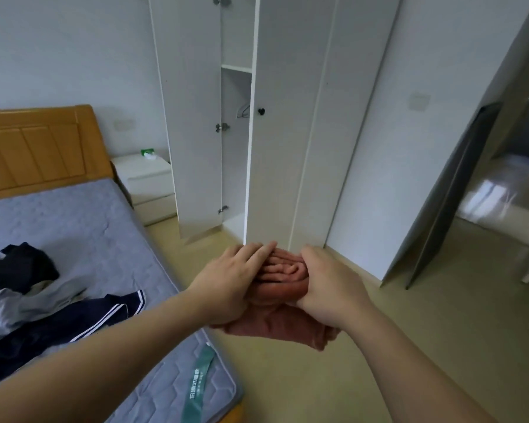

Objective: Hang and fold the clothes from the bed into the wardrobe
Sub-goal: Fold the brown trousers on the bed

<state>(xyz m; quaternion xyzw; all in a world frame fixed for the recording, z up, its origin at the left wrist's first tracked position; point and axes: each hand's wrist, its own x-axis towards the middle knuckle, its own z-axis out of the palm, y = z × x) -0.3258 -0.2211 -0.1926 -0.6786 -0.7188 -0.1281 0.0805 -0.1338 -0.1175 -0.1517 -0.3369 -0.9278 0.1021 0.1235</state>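
Observation:
A folded rust-brown garment (283, 288) is held in front of me above the floor, between both hands. My left hand (232, 282) lies flat on its left side, and my right hand (330, 282) grips its right side. Straight ahead stands the white wardrobe (287, 148), its left door (193, 123) swung open onto a shelf and a wire hanger (243, 112). On the bed (83, 221) at the left lie a navy garment with white stripes (74, 322), a grey garment (22, 303) and a black one (22, 265).
A white nightstand (147, 184) with a green packet stands between the wooden headboard (40, 148) and the wardrobe. At the right, a dark panel (458, 190) leans by a doorway into another room. Beige floor lies between the bed and the wardrobe.

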